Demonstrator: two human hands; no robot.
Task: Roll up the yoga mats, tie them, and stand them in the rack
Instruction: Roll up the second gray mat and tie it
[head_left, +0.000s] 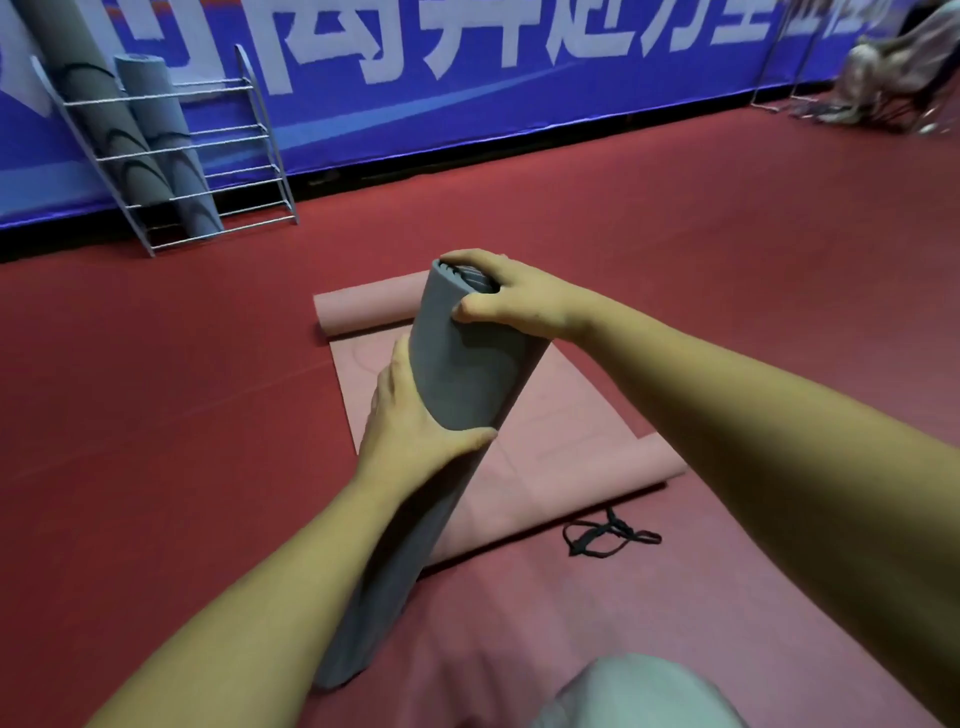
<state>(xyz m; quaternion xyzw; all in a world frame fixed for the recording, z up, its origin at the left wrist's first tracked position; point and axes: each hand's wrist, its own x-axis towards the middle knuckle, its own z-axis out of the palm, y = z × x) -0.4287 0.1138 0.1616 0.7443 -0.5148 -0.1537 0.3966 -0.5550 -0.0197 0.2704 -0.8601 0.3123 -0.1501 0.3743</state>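
A rolled grey yoga mat (457, 384) stands tilted on the red floor in front of me. My left hand (415, 415) wraps round its upper part, thumb across the front. My right hand (514, 296) grips its top end, fingers over the rim. No strap shows on this roll. Behind it a pink mat (566, 431) lies on the floor, curled at both ends. A black strap (608, 535) lies loose on the floor beside the pink mat. The metal rack (249, 156) leans at the wall at far left, with two rolled grey mats (156, 140) standing in it.
A blue banner (467, 104) with white lettering runs along the back wall. Folded chairs and cloth (893, 78) sit at the far right. My knee in light trousers (639, 691) shows at the bottom edge. Red floor stretches between me and the rack.
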